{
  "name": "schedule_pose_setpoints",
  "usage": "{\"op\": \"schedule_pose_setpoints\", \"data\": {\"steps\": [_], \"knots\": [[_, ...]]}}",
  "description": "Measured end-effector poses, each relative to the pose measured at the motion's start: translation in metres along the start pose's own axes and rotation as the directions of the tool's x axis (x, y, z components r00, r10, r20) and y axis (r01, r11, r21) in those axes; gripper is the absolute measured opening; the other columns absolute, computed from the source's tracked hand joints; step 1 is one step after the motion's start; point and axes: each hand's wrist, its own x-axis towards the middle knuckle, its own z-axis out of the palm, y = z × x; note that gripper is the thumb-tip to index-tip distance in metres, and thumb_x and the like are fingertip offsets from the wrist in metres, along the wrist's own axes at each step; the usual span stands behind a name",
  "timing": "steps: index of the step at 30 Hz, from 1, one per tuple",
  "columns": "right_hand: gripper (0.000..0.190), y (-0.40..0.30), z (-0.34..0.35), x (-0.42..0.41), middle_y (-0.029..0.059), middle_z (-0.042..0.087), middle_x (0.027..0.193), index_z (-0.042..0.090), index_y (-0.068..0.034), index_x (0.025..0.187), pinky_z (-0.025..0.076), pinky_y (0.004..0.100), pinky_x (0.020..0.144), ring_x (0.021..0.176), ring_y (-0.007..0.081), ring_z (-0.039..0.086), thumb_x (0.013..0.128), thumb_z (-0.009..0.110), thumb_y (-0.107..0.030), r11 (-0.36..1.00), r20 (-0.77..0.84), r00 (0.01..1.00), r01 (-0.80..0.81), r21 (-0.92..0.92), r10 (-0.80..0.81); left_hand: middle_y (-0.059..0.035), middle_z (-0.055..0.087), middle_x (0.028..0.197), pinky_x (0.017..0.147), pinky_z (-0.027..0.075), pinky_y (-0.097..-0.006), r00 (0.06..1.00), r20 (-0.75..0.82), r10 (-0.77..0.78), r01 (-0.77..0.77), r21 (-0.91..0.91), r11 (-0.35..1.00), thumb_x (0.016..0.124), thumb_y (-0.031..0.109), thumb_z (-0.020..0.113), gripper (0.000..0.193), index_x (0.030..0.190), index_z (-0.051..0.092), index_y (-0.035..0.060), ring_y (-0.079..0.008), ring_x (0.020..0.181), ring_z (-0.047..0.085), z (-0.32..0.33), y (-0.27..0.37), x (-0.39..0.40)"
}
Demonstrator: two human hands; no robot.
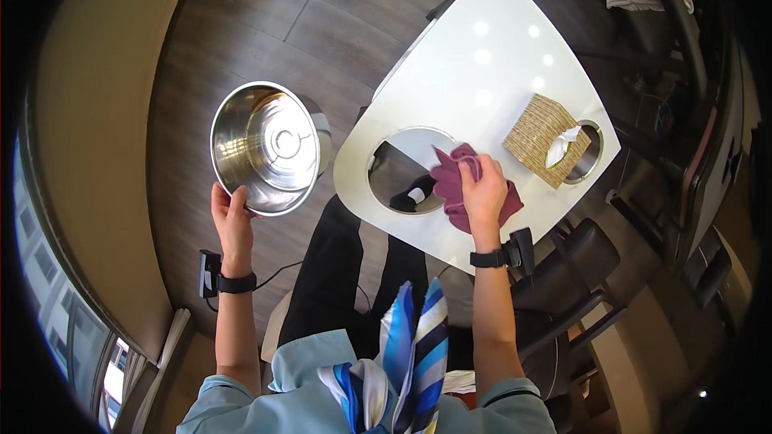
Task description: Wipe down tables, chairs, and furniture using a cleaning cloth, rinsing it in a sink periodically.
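My left hand [233,217] grips the near rim of a shiny metal bowl [241,150], holding it over the floor left of the table; its inside faces me. On the white tabletop [446,78], my right hand [485,187] holds a bunched maroon cloth [455,193] at the right edge of a large round hole [401,175]. Part of the cloth hangs over that edge. A woven tissue box [537,132] with a white tissue [564,147] sticking out stands to the right, partly over a smaller round opening [588,157].
Dark chairs [579,253] stand close to the table's right side. A beige wall [102,102] curves along the left, with a window [60,313] at lower left. Wood-look flooring [259,18] lies below. A cable [277,271] runs from the device on my left wrist.
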Motion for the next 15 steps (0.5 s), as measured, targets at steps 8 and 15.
{"op": "schedule_pose_setpoints", "data": {"steps": [8, 15], "knots": [[0.017, -0.031, 0.033, 0.01, 0.0126, 0.055, 0.086, 0.058, -0.006, 0.084, 0.046, 0.0395, 0.071, 0.082, 0.0324, 0.055, 0.074, 0.069, -0.014, 0.95, -0.101, 0.969, 0.198, -0.24, -0.228, -0.0008, 0.052, 0.077, 0.042, 0.047, -0.0213, 1.0, -0.003, 0.005, -0.005, 0.026, 1.0, 0.087, 0.006, 0.05, 0.011, 0.098, 0.048, 0.0043, -0.0073, 0.056, 0.055, -0.003, -0.001, -0.003], [0.014, -0.022, 0.007, -0.003, 0.0125, 0.056, 0.083, 0.059, -0.005, 0.085, 0.046, 0.0401, 0.072, 0.081, 0.0319, 0.055, 0.078, 0.067, -0.015, 0.982, -0.053, 0.998, 0.034, -0.184, -0.044, -0.0005, 0.052, 0.076, 0.041, 0.046, -0.0211, 1.0, 0.011, -0.006, 0.006, 0.035, 0.999, 0.087, 0.006, 0.051, 0.01, 0.097, 0.048, 0.0041, -0.007, 0.054, 0.054, 0.0, 0.003, -0.002]]}}
